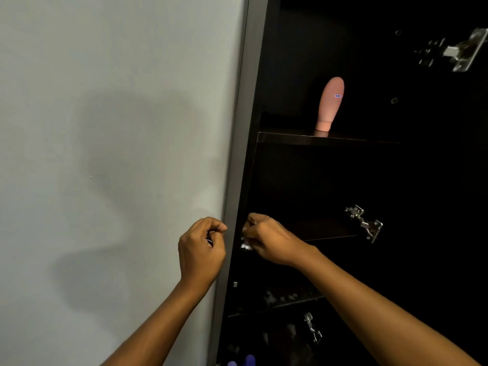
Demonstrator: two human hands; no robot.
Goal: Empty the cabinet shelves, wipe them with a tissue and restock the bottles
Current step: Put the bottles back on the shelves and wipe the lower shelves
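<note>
Two hands work at the tall dark wooden cabinet's (pixel 244 133) left edge. The right hand (pixel 272 241) grips a crumpled white tissue (pixel 246 245). The left hand (pixel 202 249) is curled, and whether it holds anything cannot be told. A pink plastic tube (pixel 331 101) stands on the upper dark shelf (pixel 290 138).

A pale grey wall (pixel 105 75) fills the space left of the fingers (pixel 211 225), carrying a soft shadow (pixel 126 143). Right of them stands a dark cabinet (pixel 247 128), dim inside, metal hinges (pixel 365 223) glinting.

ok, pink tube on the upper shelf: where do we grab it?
Take the pink tube round its wide upper body, coming from the open front. It stands upright on its narrow cap on the shelf, so it probably tips easily: close on both sides at once.
</note>
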